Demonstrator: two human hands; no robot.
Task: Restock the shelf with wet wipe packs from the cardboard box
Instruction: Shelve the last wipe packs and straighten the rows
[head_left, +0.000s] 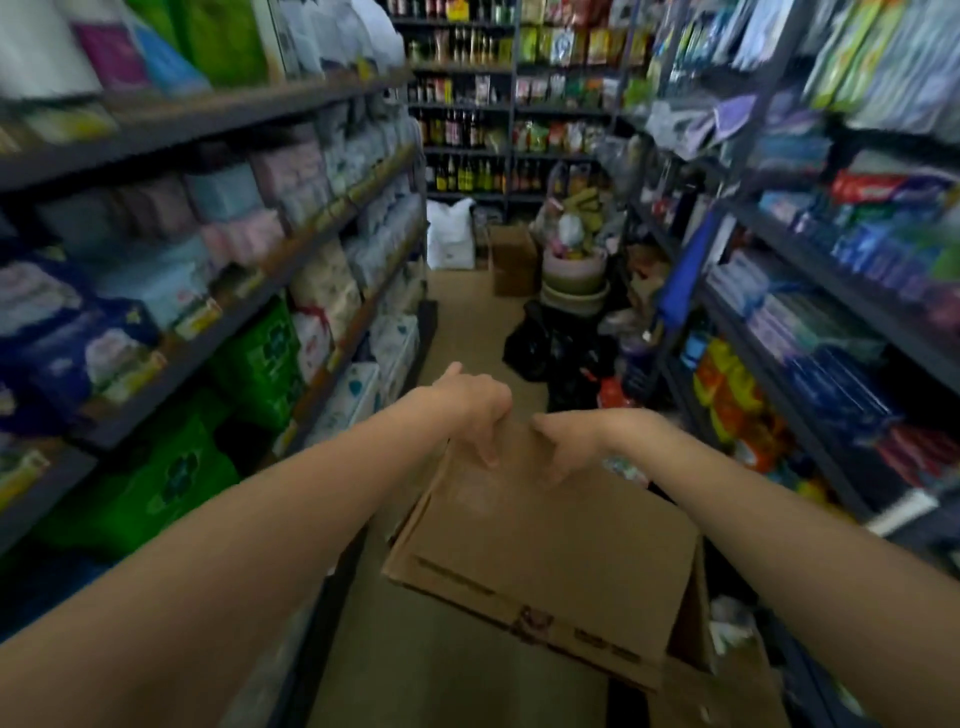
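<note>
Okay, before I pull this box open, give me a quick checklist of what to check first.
1. Left hand gripping the cardboard box at its far edge: ok.
2. Right hand gripping that edge: ok.
3. Box flaps open: not ok, top looks closed.
4. Wet wipe packs inside: cannot tell.
5. Aisle floor ahead clear: not ok, black bag and tubs stand there.
6. Shelf gap for packs: cannot tell, blurred.

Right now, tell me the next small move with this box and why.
Probably fold the flap back toward you. Both hands, left hand and right hand, grip the far edge of the cardboard box flap, which covers the contents; no wipe packs show yet.
</note>
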